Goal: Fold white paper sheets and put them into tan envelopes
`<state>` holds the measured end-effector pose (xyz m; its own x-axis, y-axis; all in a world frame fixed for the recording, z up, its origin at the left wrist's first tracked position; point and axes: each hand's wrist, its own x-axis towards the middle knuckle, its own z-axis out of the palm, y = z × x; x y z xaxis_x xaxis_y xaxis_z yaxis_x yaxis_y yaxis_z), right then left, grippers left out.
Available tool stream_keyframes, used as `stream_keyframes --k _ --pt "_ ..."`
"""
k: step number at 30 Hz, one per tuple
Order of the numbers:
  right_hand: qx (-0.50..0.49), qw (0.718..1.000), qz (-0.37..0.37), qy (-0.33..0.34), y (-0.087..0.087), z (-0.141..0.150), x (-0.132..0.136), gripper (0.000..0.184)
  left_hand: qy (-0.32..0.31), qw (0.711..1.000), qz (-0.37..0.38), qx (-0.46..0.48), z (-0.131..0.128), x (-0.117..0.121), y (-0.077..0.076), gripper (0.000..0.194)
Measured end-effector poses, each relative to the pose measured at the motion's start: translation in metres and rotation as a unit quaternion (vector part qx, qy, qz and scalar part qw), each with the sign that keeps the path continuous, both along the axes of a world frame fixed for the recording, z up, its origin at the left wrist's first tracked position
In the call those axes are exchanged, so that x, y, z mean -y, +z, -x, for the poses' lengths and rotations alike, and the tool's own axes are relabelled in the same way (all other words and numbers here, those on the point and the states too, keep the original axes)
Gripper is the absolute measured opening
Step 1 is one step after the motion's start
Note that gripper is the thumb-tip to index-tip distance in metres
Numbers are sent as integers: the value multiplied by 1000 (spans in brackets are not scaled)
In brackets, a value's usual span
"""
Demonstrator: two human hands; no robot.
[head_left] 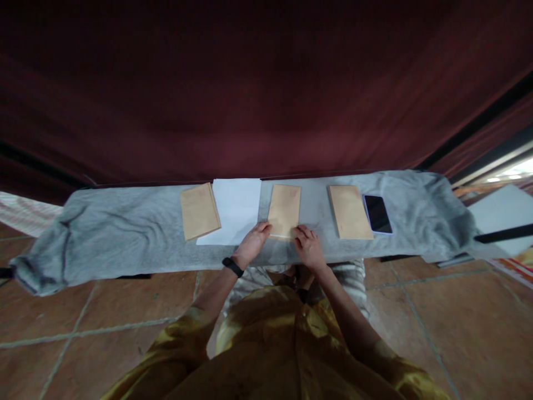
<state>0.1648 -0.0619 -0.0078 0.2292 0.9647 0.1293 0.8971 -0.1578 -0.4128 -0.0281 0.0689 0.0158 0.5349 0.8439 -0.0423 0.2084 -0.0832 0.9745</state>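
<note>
A brown paper envelope (285, 208) lies flat on the cloth-covered bench in front of me, with a thin white strip along its near end. My left hand (255, 240), a black band on its wrist, has its fingers closed at the near left corner. At the near right corner are the curled fingers of my right hand (308, 245), thumb side toward the envelope. Fingertip detail is too small to make out. Left of it lie white paper sheets (236, 208), whose left edge is partly under a stack of brown envelopes (200, 212).
Another stack of brown envelopes (350, 212) lies to the right, beside a dark-screened phone (378, 214) in a pale purple case. A grey cloth (125, 228) covers the narrow bench. Dark red fabric (266, 111) rises behind it. Floor tiles (125, 303) show below.
</note>
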Motion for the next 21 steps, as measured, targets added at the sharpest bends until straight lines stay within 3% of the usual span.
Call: stream_keyframes --k 11,16,21 --pt "25 1000 12 1 3 3 2 39 -24 998 -43 -49 5 8 4 41" --pt "22 1000 -9 -1 -2 5 4 38 -65 962 -204 -168 -3 8 8 35" --pt "25 998 -52 -14 -7 10 7 40 -83 947 -287 -113 -48 -8 4 40"
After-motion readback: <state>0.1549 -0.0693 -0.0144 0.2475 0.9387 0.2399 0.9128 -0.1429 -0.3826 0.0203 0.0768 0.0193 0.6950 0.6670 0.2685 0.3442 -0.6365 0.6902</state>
